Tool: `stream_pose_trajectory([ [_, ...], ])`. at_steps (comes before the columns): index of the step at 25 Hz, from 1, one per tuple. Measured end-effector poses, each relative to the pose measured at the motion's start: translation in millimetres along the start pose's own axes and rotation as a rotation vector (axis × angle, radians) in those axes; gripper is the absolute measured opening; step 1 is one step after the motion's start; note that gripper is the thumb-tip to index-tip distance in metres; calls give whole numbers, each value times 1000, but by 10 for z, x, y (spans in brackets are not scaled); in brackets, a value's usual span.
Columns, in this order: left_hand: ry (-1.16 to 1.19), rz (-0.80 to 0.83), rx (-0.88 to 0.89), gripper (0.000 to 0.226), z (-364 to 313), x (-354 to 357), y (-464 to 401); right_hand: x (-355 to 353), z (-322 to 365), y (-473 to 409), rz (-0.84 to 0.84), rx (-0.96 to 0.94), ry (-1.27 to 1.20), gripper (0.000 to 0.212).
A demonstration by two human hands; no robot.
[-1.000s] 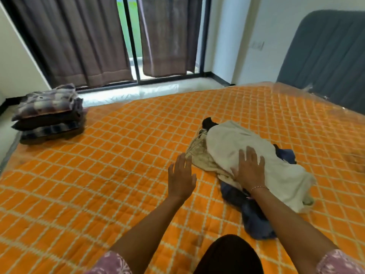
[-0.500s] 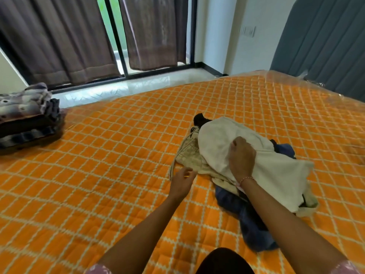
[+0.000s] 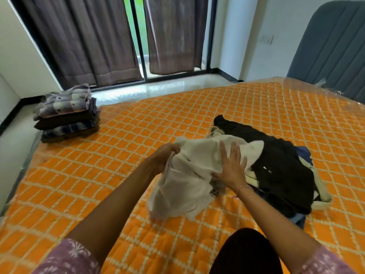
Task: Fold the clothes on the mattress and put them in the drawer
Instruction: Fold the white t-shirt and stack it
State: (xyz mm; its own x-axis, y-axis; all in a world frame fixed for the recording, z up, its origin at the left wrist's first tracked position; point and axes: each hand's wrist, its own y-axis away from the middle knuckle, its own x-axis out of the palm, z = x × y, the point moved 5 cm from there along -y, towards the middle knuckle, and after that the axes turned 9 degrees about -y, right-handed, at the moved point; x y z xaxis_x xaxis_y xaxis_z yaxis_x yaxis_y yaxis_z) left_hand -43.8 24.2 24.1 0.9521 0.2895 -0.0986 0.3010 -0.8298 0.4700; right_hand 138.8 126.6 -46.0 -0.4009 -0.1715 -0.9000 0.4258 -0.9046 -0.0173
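A white garment [image 3: 189,180] hangs lifted off the orange quilted mattress [image 3: 98,175], pulled toward me from the loose pile. My left hand [image 3: 165,155] is shut on its upper left edge. With fingers spread, my right hand [image 3: 232,167] lies flat on the cloth at its right side. Behind it lies the rest of the pile: a black garment [image 3: 280,165] on top, cream and blue clothes partly hidden underneath. A stack of folded clothes [image 3: 67,115] sits at the mattress's far left corner.
Dark curtains [image 3: 98,36] and a glass door stand beyond the mattress's far edge. A grey padded headboard [image 3: 331,52] rises at the right. My dark-clad knee [image 3: 246,252] rests on the mattress near me. No drawer is in view.
My left hand has gripped the white garment and pulled it left and toward me off the pile, uncovering the black garment. My right hand has opened flat on the cloth.
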Motion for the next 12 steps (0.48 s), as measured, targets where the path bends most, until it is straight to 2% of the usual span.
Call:
stream_pose_trajectory([
  [1,-64,47,13,41,-46,-89,134,92,88,-38,53,-10,-30,62],
  [2,-104,58,13,41,-83,-202,239,131,276,-44,73,-15,-197,33],
  [3,-113,22,11,37,-88,-404,369,170,545,-18,87,-18,-418,22],
  [5,-52,-88,15,25,-29,-842,508,294,1011,56,142,39,-717,37],
  [7,49,-208,22,15,92,-1271,604,339,1479,167,197,85,-901,35],
  [9,145,-337,36,22,264,-1654,690,344,2009,358,275,111,-1039,27],
  [11,234,-389,57,32,338,-1870,830,338,2434,463,355,166,-1145,31],
  [12,283,-396,98,29,324,-1917,949,329,2622,513,396,217,-1247,36],
])
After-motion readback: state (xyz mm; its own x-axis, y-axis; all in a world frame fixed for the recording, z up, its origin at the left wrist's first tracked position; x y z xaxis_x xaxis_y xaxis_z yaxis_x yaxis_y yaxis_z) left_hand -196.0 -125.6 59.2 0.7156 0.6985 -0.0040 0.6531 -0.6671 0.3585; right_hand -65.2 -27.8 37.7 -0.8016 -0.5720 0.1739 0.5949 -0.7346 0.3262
